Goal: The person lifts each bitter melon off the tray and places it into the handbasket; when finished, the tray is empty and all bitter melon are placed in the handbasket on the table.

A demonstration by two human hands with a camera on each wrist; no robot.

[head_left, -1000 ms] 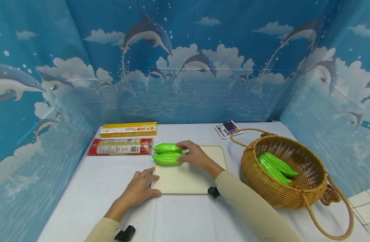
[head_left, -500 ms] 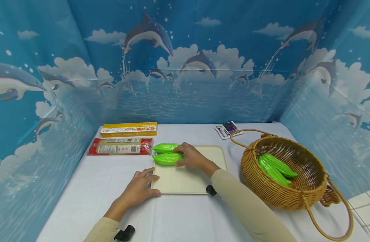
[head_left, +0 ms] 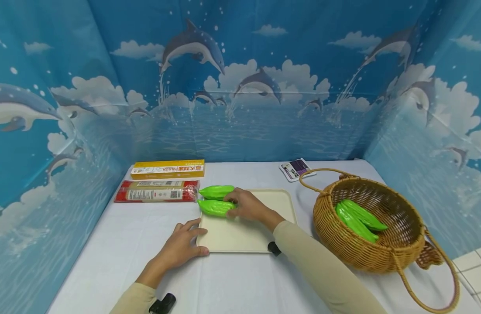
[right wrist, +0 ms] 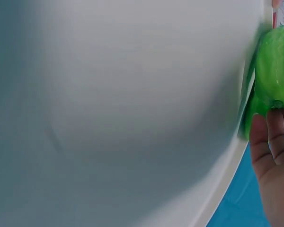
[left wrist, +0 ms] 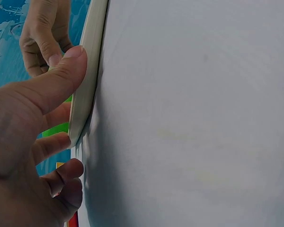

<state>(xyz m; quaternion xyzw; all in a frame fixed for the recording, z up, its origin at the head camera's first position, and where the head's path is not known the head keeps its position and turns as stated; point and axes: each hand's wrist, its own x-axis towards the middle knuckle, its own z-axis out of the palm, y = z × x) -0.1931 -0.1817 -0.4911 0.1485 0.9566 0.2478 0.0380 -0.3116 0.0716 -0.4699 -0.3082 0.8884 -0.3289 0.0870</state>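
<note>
Hands: right [head_left: 248, 206] on gourd [head_left: 214, 207]

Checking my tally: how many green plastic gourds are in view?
4: two on the cream tray's far-left end, far one and near one under the right hand; two in the wicker basket and.

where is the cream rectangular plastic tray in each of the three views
Head: the cream rectangular plastic tray lies at centre on the white table, between both hands.
Left wrist: seen edge-on as a pale curved rim at upper left, the left hand on it.
Right wrist: its blurred surface fills most of the picture, its rim running down the right.
Shared landmark: the green ridged plastic gourd that the right hand holds on the tray's far left part.
</note>
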